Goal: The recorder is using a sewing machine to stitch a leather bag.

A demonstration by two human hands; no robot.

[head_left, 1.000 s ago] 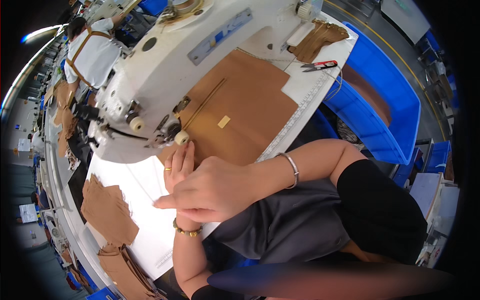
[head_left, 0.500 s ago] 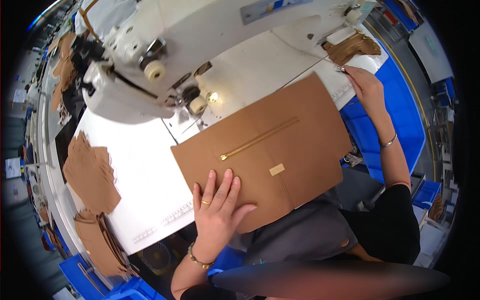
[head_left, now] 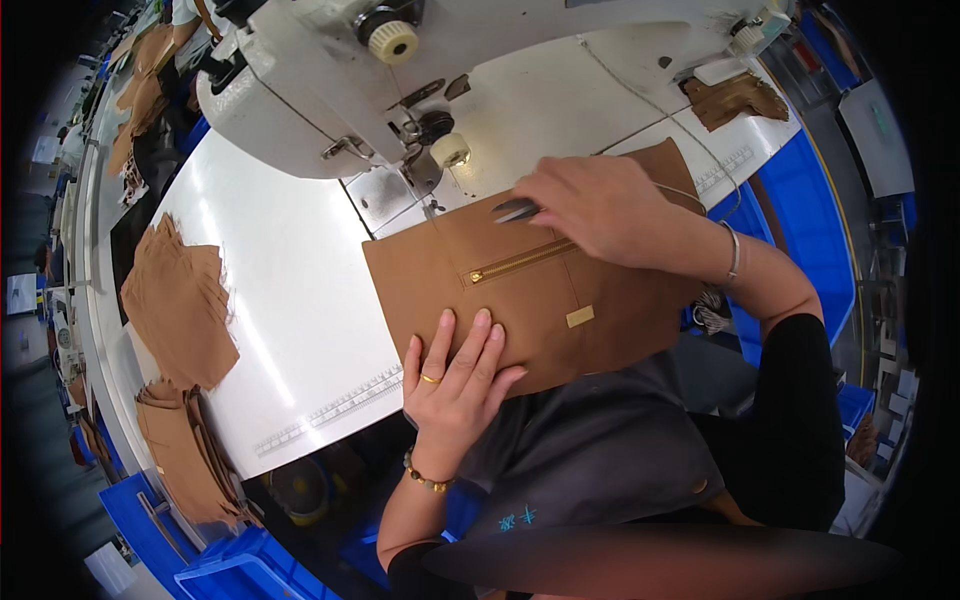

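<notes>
Left hand (head_left: 455, 392), fingers spread, flat on brown panel (head_left: 530, 325); right hand (head_left: 605, 208) (near 1 zipper (head_left: 525, 261)) closed around snips (head_left: 518, 211).

The head view comes from the left of two fisheye cameras worn side by side on the head, looking down at the worktop (head_left: 290, 300) from close by; left hand (head_left: 455, 395) and right hand (head_left: 605, 205) fall near its middle, the machine (head_left: 320, 85) crosses its top, edges bend toward the rim

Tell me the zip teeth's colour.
The zip teeth on the brown panel are gold, best seen in the head view.
</notes>
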